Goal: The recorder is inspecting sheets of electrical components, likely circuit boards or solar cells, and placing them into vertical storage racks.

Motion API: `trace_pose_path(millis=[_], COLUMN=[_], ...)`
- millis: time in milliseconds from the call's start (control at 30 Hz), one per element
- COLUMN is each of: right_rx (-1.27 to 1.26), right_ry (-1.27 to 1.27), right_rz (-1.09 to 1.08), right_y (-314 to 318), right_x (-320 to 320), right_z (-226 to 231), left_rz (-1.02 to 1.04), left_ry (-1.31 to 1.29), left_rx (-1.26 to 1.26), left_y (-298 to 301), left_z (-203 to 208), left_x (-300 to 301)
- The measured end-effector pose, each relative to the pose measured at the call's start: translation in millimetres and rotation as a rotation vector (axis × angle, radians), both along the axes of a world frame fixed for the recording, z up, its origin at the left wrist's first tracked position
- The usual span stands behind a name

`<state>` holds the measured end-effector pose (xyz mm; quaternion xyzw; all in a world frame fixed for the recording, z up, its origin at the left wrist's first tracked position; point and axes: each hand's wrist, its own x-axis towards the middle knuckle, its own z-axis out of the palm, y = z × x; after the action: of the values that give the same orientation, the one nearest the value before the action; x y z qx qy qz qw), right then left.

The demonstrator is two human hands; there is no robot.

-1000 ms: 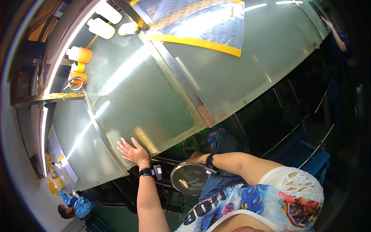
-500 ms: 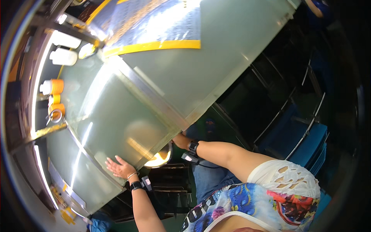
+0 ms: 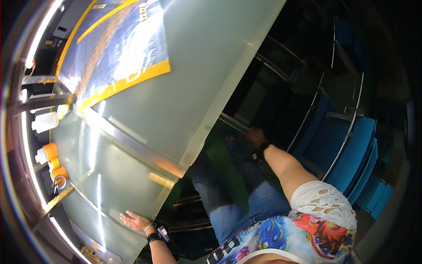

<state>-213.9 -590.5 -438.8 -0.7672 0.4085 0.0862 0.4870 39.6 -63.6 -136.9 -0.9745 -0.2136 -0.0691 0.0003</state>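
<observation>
My left hand rests palm down near the edge of a greenish-grey smooth worktop, fingers stretched out and holding nothing. It wears a bracelet and a black wrist strap. My right hand reaches out to the right of the worktop, over the dark floor beside my legs. Shadow and blur hide its fingers, so what it touches, if anything, does not show. A short yellow strip lies at the worktop's edge, ahead of my left hand.
A plastic-covered blue sheet with yellow edging lies on the far worktop. White bottles and orange rolls line the left side by bright tube lights. Blue stacked trays with metal rails stand to the right.
My right hand has swung from the worktop's edge rightward, away from it. My view has turned right. The round bright glow below the edge is gone from sight. My left hand stays flat.
</observation>
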Motion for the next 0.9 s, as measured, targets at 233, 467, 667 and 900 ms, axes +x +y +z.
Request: trace_pose_path(millis=[233, 467, 667, 900], right_rx=[-0.335, -0.214, -0.317, -0.624], right_ry=[0.534, 0.619, 0.585, 0.428], right_rz=[-0.534, -0.64, -0.599, -0.521], right_y=[-105, -114, -110, -88], right_x=[-18, -9, -7, -17], right_z=[-27, -73, -50, 94], left_rz=[-0.393, -0.202, -0.134, -0.431], left_ry=[0.05, -0.002, -0.035, 0.118], left_rx=[0.155, -0.174, -0.273, 0.357], left_y=[87, 133, 99, 86], left_z=[-10, -10, 0, -8], left_x=[-10, 0, 0, -7])
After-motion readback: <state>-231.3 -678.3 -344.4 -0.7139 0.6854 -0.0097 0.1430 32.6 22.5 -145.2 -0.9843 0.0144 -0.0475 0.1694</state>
